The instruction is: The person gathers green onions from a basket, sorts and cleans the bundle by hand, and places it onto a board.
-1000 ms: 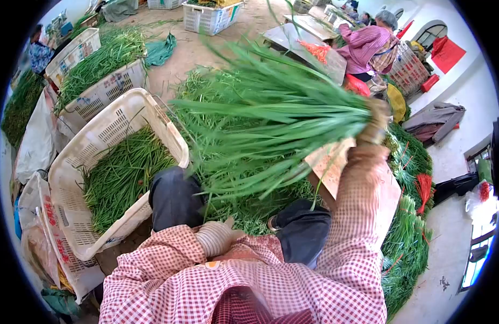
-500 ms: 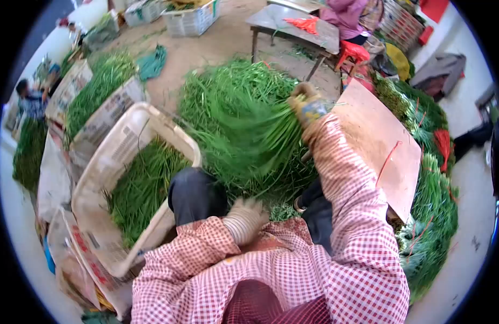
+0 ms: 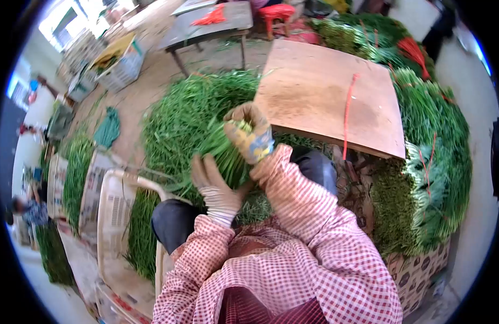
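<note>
My right hand [image 3: 249, 135], in a tan glove with a blue and yellow patterned cuff, is closed round a bunch of green chives [image 3: 225, 151]. Their pale cut ends show at its fist, and the leaves hang down to the left. Below it is my left hand [image 3: 214, 183], in a pale glove with a striped cuff. Its fingers are stretched and its thumb apart, beside the hanging leaves; whether it touches them I cannot tell. A big heap of loose chives [image 3: 179, 124] lies just beyond both hands.
A wooden board [image 3: 325, 97] with a red tie [image 3: 349, 113] on it stands at the right. Tied chive bundles [image 3: 433, 119] are stacked beyond it. A white plastic crate [image 3: 112, 227] holding chives is by my left knee. A low table [image 3: 206, 24] stands ahead; a person sits far left.
My right hand has brought the chives down and closer to my body. My left hand has risen from my lap to the leaves. The view has turned to the right.
</note>
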Demonstrator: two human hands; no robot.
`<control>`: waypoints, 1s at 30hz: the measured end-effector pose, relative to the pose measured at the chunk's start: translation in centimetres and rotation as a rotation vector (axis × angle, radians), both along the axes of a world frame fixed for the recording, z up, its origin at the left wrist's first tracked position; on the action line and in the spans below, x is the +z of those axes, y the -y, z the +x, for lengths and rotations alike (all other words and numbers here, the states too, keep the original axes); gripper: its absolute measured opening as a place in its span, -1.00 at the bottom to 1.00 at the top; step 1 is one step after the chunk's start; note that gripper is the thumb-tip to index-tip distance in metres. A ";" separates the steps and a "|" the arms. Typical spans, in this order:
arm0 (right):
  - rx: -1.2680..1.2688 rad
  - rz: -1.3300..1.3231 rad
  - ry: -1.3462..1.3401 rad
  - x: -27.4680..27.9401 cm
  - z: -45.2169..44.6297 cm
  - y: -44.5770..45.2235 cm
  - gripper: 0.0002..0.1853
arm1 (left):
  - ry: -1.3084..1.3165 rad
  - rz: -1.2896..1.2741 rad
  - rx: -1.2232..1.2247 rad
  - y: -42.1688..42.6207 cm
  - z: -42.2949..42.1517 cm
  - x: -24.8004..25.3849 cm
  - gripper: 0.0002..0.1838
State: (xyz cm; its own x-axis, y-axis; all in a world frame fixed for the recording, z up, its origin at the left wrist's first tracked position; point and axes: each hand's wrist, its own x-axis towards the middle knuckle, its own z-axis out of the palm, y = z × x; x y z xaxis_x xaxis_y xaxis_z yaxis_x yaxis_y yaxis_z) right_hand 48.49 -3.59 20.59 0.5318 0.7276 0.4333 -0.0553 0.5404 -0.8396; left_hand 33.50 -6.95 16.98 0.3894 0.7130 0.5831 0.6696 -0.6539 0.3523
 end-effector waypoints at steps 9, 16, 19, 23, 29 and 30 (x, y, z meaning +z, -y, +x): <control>-0.095 0.453 -0.840 0.9 16.6 2.7 -0.80 | -0.243 0.449 -0.371 -7.8 16.2 7.9 -0.04; -0.339 0.452 -0.749 -3.5 31.9 11.3 -0.80 | -0.495 0.567 -0.653 -5.8 33.1 4.9 -0.07; -0.554 0.181 -0.727 -9.2 33.3 14.9 -0.80 | -0.659 -0.007 -0.801 -4.1 35.3 -0.1 0.13; -0.361 -0.302 -0.483 -6.9 34.1 18.7 -0.72 | -0.603 -0.089 -0.829 -3.8 34.9 -1.1 0.20; -0.021 -1.078 0.324 -2.0 39.7 19.8 -0.28 | -0.608 0.012 -0.881 -4.1 35.0 -1.5 0.10; -0.039 -1.161 0.311 -1.8 40.5 18.6 -0.19 | -0.604 0.007 -0.877 -4.1 35.1 -1.5 0.10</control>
